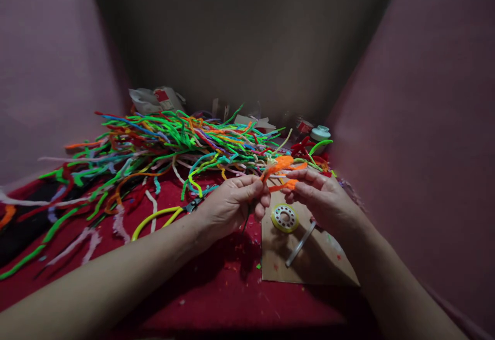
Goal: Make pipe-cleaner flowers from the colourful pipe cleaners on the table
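Fuzzy orange pipe cleaners (283, 163), bent into petal-like loops, are between my two hands in the middle of the head view. My left hand (242, 195) is closed, pinching their gathered base between thumb and fingers. A thin dark stem runs down below that hand. My right hand (319, 190) has thumb and fingers closed around the lower orange loop at its tip. Beneath the hands, a roll of yellow tape (285, 218) lies on a cardboard sheet (278, 268), with a thin clear stick (300, 243) beside it.
A large heap of multicoloured pipe cleaners (185, 139) spreads over the red tablecloth (216, 304) at the back and left. Yellow-handled pliers (162, 219) lie near my left forearm. A pale-lidded jar (320, 133) stands at the back right. Walls rise on both sides.
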`<state>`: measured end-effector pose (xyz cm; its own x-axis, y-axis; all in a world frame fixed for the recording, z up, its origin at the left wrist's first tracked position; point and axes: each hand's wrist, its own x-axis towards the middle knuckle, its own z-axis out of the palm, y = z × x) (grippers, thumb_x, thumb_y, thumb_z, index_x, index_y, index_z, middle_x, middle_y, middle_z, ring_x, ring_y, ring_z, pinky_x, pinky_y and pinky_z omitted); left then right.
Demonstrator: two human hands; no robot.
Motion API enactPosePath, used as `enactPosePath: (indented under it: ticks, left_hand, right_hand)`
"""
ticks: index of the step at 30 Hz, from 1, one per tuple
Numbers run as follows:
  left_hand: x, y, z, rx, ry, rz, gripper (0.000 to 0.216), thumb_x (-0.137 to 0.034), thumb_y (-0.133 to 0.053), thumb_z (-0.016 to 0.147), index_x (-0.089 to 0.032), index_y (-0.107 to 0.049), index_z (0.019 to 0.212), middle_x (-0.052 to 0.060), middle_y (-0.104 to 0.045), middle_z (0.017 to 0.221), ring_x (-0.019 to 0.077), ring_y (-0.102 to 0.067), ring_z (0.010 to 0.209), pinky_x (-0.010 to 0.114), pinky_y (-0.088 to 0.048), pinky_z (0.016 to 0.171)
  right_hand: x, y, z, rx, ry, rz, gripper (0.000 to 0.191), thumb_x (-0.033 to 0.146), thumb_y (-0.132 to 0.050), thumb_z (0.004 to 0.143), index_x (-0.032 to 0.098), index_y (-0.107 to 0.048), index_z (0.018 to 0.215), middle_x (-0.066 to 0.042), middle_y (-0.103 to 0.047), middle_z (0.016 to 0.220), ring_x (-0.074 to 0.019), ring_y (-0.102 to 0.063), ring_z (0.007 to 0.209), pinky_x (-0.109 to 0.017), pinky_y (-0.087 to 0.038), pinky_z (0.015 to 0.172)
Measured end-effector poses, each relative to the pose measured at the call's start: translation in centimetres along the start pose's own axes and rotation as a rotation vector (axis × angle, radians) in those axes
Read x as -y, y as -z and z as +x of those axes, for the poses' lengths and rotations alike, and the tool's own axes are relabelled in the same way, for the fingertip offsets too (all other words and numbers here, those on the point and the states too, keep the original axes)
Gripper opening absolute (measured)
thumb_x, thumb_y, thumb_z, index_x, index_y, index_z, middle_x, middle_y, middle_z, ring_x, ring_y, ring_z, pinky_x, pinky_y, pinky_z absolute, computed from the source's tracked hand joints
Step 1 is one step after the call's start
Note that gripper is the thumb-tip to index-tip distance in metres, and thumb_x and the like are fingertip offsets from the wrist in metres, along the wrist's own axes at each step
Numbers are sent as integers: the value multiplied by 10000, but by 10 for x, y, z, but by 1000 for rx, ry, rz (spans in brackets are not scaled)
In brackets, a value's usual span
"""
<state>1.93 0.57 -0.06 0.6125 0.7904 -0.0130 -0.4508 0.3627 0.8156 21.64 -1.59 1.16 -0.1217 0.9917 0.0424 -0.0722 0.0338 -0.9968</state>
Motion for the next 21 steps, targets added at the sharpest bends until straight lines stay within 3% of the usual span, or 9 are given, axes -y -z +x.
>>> enactPosePath:
  ticks: [3,5,7,10,13,17,21]
  left_hand:
    - [-3,0,0,-27,-25,-13,183,-263,-621,787,-106,-568,710,11,-595,607,41,-516,438,138,-369,431]
    - [-4,1,0,-30,-34,-12,193,-271,-631,779,-108,-564,699,12,-595,610,40,-511,437,139,-363,427]
    - [-5,2,1,-37,-37,-3,193,-270,-637,773,-108,-564,698,11,-590,610,37,-504,438,139,-359,427]
    - [-3,4,2,-51,-27,13,194,-272,-640,769,-110,-561,696,9,-581,608,37,-495,452,141,-358,435]
    - [1,6,4,-59,-17,28,194,-273,-657,753,-114,-561,701,5,-575,610,38,-493,473,139,-356,447]
    - [3,7,4,-70,-10,45,200,-281,-674,736,-114,-566,715,6,-575,617,41,-491,486,140,-347,456]
    - [2,7,4,-65,-22,36,194,-285,-657,753,-119,-563,717,11,-587,627,45,-494,493,147,-353,467]
  right_hand:
    - [-6,16,-21,-231,36,-362,321,404,-606,773,214,-587,1031,-59,-627,941,-159,-584,742,-277,-474,593]
    - [-14,34,-39,-392,157,-752,340,421,-557,791,190,-584,1041,-98,-618,953,-208,-575,780,-336,-485,630]
    - [-24,54,-54,-458,223,-1271,404,403,-556,770,142,-589,1076,-155,-606,996,-299,-546,906,-445,-457,757]
    - [-40,72,-68,-367,87,-1629,448,401,-491,800,109,-559,1133,-181,-620,947,-325,-566,824,-474,-465,702]
    - [-50,73,-69,-334,23,-1682,348,347,-424,835,132,-565,1070,-181,-618,1024,-301,-594,809,-437,-488,671]
    - [-59,67,-69,-375,161,-1616,381,243,-434,796,106,-525,1140,-208,-538,1210,-316,-565,1014,-441,-472,822]
    - [-58,65,-77,-502,240,-1345,442,287,-503,744,131,-558,1154,-176,-604,1092,-312,-589,966,-441,-475,806]
